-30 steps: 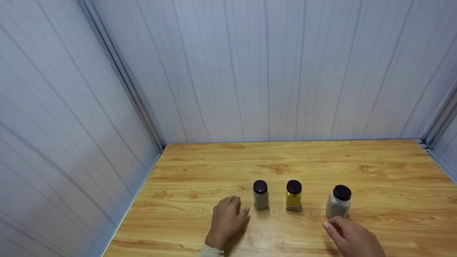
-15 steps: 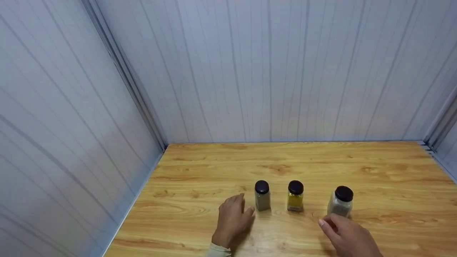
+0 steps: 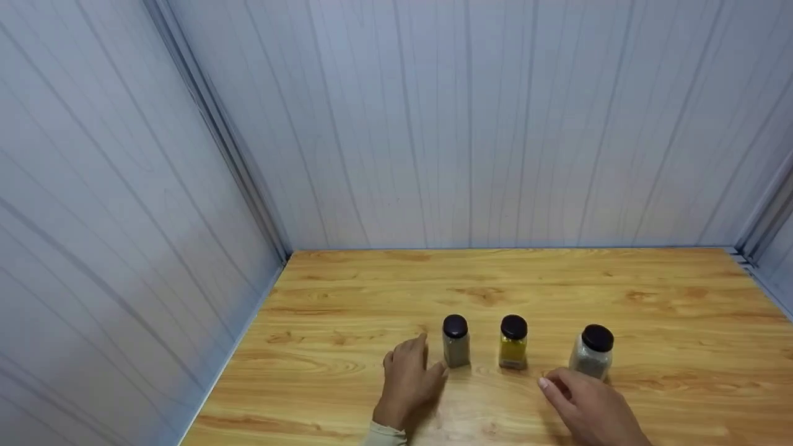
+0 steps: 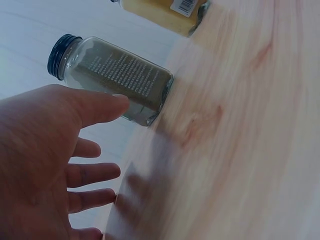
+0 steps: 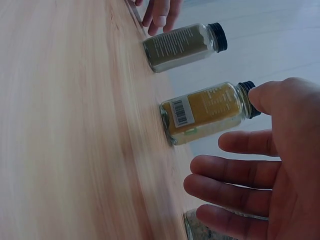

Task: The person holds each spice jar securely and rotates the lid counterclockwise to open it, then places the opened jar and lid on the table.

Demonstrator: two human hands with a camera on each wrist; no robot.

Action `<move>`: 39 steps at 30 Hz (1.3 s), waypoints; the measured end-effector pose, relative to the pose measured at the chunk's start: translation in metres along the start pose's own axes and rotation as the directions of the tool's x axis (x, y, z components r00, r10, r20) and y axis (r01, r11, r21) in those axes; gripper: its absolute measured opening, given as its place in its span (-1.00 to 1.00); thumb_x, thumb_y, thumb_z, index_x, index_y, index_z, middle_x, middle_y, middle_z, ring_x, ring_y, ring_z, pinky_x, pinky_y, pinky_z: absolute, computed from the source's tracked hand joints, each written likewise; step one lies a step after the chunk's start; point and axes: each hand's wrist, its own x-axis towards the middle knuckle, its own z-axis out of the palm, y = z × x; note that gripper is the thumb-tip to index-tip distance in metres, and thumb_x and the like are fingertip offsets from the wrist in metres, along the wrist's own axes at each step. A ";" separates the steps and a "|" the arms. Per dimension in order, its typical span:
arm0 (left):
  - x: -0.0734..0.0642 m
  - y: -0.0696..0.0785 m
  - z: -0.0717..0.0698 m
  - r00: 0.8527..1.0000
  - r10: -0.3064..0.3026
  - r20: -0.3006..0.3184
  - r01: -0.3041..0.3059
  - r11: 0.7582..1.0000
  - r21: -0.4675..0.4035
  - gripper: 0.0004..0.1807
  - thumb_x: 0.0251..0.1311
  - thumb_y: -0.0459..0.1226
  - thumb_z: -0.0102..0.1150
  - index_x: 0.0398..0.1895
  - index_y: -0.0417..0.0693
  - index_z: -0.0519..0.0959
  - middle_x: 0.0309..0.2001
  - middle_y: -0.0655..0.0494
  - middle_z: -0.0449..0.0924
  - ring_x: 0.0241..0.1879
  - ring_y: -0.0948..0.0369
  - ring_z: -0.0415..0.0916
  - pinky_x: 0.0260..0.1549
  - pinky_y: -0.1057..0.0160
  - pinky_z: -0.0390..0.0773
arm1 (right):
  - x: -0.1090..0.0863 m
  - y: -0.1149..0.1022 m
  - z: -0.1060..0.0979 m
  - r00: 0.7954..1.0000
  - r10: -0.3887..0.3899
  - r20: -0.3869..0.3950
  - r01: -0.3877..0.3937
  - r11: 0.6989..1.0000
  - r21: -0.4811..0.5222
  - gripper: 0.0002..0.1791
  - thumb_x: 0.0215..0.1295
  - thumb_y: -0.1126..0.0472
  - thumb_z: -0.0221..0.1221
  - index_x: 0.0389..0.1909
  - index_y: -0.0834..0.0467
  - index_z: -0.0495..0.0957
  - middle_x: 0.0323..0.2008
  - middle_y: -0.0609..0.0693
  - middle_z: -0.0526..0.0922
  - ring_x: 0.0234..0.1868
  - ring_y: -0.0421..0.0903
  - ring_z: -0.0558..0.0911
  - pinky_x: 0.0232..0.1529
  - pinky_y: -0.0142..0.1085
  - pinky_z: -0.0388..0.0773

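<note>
Three glass spice jars with black lids stand upright in a row on the wooden table. The left one, a grey-green spice jar [image 3: 457,353], has my left hand [image 3: 409,381] beside it. In the left wrist view its thumb overlaps that jar [image 4: 122,72]; whether they touch I cannot tell. A yellow spice jar [image 3: 513,352] is in the middle. My right hand [image 3: 591,406] is in front of the pale spice jar [image 3: 593,359] on the right and hides part of its base. Its fingers [image 5: 235,172] are extended and hold nothing, with the yellow jar beyond them.
The wood-grained table [image 3: 347,291] meets a pale panelled wall [image 3: 495,124] at the back. Another pale panel [image 3: 111,217] rises along the left side, with a metal corner post [image 3: 223,130] between them.
My left hand has moved right, closer to the grey-green jar. My right hand has shifted left across the front of the pale jar, towards the yellow one. The jars stay standing.
</note>
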 end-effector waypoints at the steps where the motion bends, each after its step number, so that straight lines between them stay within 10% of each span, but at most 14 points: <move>1: 0.000 0.000 0.001 1.000 0.004 -0.002 -0.004 1.000 0.005 -0.29 0.24 -0.04 0.30 0.38 -0.20 0.41 0.24 -0.11 0.50 0.28 -0.13 0.34 0.24 -0.33 0.13 | 0.000 -0.001 0.001 1.000 -0.006 -0.002 0.006 1.000 -0.005 -0.60 0.48 -0.21 0.04 -0.16 -0.01 0.66 -0.36 -0.24 0.62 -0.32 -0.22 0.60 -0.22 -0.05 0.58; 18: 0.006 0.008 0.008 0.996 -0.011 0.086 0.016 0.998 -0.057 -0.16 0.25 0.22 0.18 0.45 -0.10 0.35 0.33 -0.09 0.41 0.37 -0.10 0.23 0.29 -0.44 -0.10 | 0.002 -0.015 0.009 0.998 -0.056 -0.017 0.057 0.998 0.041 -0.75 0.48 -0.11 0.10 -0.24 -0.08 0.65 -0.42 -0.27 0.59 -0.35 -0.26 0.58 -0.24 -0.10 0.57; 39: 0.014 0.014 0.025 0.994 0.082 -0.072 -0.089 0.990 -0.106 -0.36 0.21 -0.03 0.37 0.33 -0.02 0.49 0.07 0.06 0.63 0.15 -0.04 0.47 0.23 -0.38 0.12 | 0.011 -0.031 0.006 0.999 -0.024 0.037 0.020 0.993 0.118 -0.54 0.41 -0.30 0.07 -0.14 -0.02 0.68 -0.29 -0.20 0.67 -0.25 -0.18 0.63 -0.16 -0.02 0.59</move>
